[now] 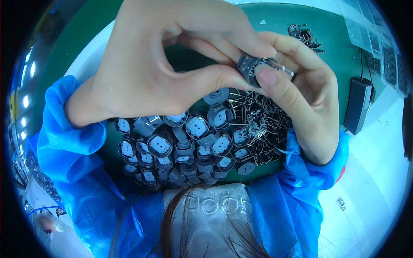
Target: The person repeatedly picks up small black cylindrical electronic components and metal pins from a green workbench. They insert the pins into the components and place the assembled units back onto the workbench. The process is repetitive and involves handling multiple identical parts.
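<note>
Left hand [137, 64] and right hand [316, 90] both pinch dark grey housing [245, 65] lying between them, metal prongs [282, 67] on its right side running sideways toward right palm, right hand nearer the prongs.

Gray pc [245, 66] + pins [282, 68] btwn fingers [267, 77]

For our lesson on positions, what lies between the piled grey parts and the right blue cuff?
A heap of thin metal pieces, as the head view shows.
</note>
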`<state>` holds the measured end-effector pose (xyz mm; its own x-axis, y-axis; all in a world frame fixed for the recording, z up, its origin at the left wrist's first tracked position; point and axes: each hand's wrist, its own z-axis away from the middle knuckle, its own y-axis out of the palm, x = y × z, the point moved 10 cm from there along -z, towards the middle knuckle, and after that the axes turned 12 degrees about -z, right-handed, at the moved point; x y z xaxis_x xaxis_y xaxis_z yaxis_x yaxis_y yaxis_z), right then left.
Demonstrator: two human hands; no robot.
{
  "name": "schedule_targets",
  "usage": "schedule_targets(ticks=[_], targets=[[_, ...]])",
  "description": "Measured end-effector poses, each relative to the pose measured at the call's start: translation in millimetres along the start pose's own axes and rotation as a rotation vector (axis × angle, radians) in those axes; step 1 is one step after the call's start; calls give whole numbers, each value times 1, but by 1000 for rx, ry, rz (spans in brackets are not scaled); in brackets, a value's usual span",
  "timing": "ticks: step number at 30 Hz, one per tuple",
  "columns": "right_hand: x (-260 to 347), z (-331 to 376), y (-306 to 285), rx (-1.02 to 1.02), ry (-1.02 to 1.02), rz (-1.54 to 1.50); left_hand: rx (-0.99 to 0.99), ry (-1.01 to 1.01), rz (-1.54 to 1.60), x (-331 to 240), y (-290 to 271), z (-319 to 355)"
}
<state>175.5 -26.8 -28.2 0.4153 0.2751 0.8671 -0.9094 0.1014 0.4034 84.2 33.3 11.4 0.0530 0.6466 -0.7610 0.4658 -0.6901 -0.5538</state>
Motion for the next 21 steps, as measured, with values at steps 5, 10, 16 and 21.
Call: schedule_targets(ticks=[5, 10, 16, 21], targets=[[-4, 0, 1, 34, 11, -10, 25, 144, -147, -17, 0, -4], [-5, 0, 0, 3, 90, -105, 3, 15, -38, -12, -3, -3], [41, 13, -8, -161, -418, 465, -45, -21, 9, 0, 0, -2], [52, 24, 4, -158, -618, 657, -28, -54, 55, 0, 0, -1]])
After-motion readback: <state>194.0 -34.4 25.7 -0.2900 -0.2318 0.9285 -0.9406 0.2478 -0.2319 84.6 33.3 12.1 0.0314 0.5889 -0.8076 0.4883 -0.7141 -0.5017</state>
